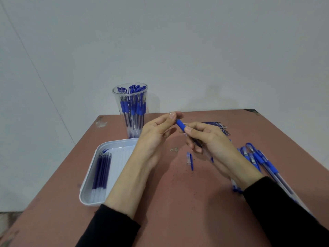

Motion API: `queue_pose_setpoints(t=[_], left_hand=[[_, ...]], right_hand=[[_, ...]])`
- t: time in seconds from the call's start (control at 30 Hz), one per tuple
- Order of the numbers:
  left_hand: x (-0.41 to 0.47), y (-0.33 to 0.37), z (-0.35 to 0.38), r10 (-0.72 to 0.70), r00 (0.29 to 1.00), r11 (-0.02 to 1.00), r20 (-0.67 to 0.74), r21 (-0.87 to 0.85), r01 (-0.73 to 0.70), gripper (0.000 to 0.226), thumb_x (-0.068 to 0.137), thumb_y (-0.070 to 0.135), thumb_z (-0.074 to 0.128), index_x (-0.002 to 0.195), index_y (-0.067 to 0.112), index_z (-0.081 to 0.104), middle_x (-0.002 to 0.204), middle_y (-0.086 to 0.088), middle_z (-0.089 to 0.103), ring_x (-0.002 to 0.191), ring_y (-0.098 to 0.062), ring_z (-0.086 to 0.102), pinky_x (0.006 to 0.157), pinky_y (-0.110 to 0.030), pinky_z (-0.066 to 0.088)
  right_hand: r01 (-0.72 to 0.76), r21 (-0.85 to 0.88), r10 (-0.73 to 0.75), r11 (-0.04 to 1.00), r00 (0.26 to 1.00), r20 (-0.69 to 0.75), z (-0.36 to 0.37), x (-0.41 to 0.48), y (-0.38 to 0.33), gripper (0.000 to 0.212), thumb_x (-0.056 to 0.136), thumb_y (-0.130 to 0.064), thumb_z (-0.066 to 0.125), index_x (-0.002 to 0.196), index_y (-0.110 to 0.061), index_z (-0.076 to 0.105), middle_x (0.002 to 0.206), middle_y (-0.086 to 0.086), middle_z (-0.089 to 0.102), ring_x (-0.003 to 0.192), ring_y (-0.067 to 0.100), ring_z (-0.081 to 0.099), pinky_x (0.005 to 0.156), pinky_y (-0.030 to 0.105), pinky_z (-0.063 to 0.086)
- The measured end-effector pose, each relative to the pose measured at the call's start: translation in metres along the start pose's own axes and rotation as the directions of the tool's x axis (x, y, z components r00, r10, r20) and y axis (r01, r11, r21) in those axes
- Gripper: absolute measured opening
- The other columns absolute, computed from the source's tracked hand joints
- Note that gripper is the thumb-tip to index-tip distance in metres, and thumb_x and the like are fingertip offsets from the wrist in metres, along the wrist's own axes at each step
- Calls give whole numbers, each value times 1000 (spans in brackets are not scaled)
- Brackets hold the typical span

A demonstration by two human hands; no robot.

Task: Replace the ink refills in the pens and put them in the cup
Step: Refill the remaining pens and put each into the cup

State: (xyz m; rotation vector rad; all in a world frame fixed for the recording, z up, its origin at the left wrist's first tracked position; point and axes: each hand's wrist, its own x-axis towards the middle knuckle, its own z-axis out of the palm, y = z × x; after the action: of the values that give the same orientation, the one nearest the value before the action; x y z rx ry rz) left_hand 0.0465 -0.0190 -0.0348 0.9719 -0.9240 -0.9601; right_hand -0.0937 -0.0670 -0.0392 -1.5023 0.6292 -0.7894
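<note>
our black sleeves (114, 227) sat nearest, forearms angled in over the table (169, 202) so both hands met in the air above its middle. the right hand (210, 141) gripped the pen (181, 126), fingers curled round the clear barrel w/ the thumb on the blue rubber grip, holding it slanted up toward the left. the left hand (156, 138) pinched smth small & silvery (171, 114) at the pen's front end betw thumb & forefinger, other fingers loosely bent. prob the metal tip, but too small to be sure. we judged this as the tip being turned on or off, i.e. mid-swap. couldn't tell if the refill inside was old or new.

a loose cap (189, 160) lay on the table just below the hands, prob parked close for a quick grab. some tiny bits (174, 149) lay near it, unclear what. the tray (85, 198) at left held a few refills (102, 172) side by side along its left wall. another row of refills (219, 128) lay beyond the right hand. which lot was spent, we couldn't say. a pile of pens (258, 159) lay beside the right wrist, likely the ones waiting, kept on the holding hand's side. the cup (130, 111) stood upright at the table's far edge behind the tray, already well filled w/ pens, an easy reach for the left hand.
</note>
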Motion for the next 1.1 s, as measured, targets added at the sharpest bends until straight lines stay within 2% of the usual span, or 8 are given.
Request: queue_pose_setpoints(t=[0.2,0.37,0.53,0.73,0.83,0.9,1.0,1.1], left_hand=[[-1,1,3,4,1000,1000,-11,12,-4,18,94,20,51,91,17,68,87,11,72,82,0,64,75,-15,47],[-2,-6,6,-9,997,965,-83,262,31,18,96,36,49,96,29,65,92,7,69,79,-5,62,69,-19,49],[-6,-27,10,36,999,394,-9,919,-6,27,83,43,66,102,23,66,82,9,64,82,-12,60,77,-28,48],[-9,-30,11,-94,994,216,50,976,-29,22,78,36,68,97,26,70,81,7,67,90,-18,63,80,-30,51],[-6,-24,7,-56,997,334,55,942,-33,12,81,24,65,91,23,72,67,9,61,73,-13,60,73,-25,49],[-3,-18,5,15,999,575,-44,818,27,9,85,18,64,92,18,71,64,7,61,60,-9,57,65,-23,46],[0,-5,3,-36,982,963,-187,258,85,15,91,7,59,105,4,63,74,-4,64,55,-6,61,62,-25,54],[1,4,0,-58,980,989,-189,-143,31,15,94,1,51,108,2,57,87,-13,64,71,-12,67,74,-23,56]], right_hand=[[-56,83,55,995,998,24,-1,2,-2,20,94,-17,54,92,-7,70,56,6,51,46,13,32,48,23,28],[-9,83,21,997,989,-145,-6,6,-2,16,94,-16,55,85,-12,67,56,6,57,43,13,36,48,27,27],[27,113,1,993,970,-243,-11,7,-4,15,94,-14,56,82,-12,65,55,6,57,42,13,37,45,23,30],[19,97,6,995,967,-253,-10,6,-4,12,94,-13,56,84,-11,63,53,4,58,40,11,37,43,22,30],[40,62,-22,997,960,-278,-10,7,-4,12,94,-14,55,86,-11,63,52,3,59,41,11,37,45,24,30],[57,0,-55,998,953,-297,-11,7,-3,10,94,-15,55,88,-11,63,53,2,60,43,13,39,47,26,31],[83,-91,-106,992,951,-291,-11,8,-1,9,92,-14,58,86,-16,63,57,1,61,47,14,42,49,29,33],[93,-161,-134,983,955,-264,-11,8,2,10,90,-13,62,83,-20,65,58,-2,62,49,14,46,49,24,37]])
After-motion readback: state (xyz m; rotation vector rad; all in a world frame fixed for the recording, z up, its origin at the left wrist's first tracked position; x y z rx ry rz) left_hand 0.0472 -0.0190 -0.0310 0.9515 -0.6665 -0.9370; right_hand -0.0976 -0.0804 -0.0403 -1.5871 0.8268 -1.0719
